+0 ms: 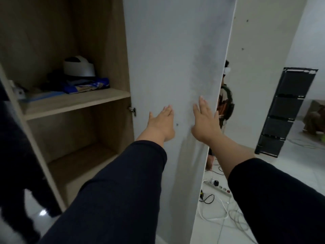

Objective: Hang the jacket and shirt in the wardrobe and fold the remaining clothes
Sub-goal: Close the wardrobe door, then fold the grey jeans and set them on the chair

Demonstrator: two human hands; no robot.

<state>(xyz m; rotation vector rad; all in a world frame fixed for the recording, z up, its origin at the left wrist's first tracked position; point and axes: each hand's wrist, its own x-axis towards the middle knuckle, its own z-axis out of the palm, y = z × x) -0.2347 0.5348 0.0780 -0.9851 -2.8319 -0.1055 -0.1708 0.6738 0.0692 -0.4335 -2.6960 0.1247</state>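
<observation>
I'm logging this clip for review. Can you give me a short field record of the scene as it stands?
wardrobe door: open, white inner face toward the camera
left hand: flat on the door, fingers straight
right hand: flat on the door near its free edge
upper shelf: white helmet-like item, folded blue cloth
lower compartment: nothing visible inside
floor at right: power strip and cables

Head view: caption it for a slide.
Both hands, left hand and right hand, press flat on the open wardrobe door.
</observation>
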